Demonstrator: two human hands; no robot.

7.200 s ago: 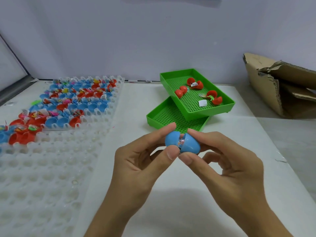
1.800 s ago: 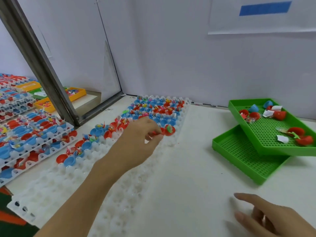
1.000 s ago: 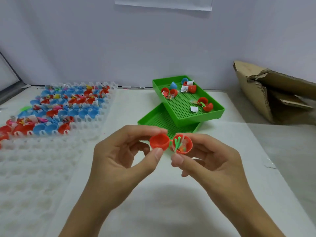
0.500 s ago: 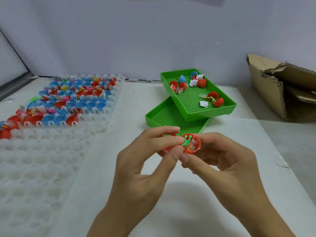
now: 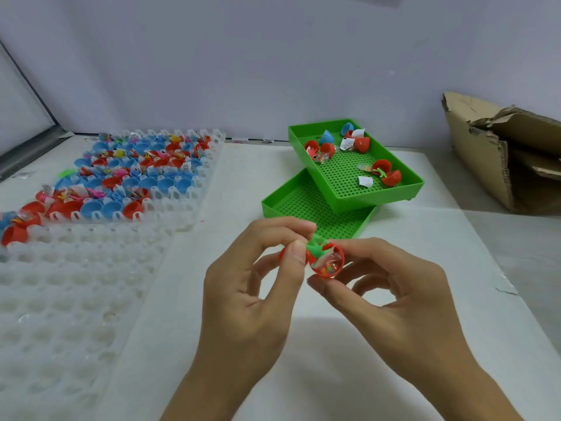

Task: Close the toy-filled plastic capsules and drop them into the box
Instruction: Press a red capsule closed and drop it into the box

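At frame centre I see my right hand (image 5: 391,299) pinching an open red capsule (image 5: 329,262) between thumb and fingers, contents showing. My left hand (image 5: 258,287) pinches a green toy (image 5: 315,247) at the capsule's rim. The cardboard box (image 5: 504,156) sits at the right edge, well apart. Green trays (image 5: 358,165) lie above centre; the capsule rack (image 5: 127,177) is at left.
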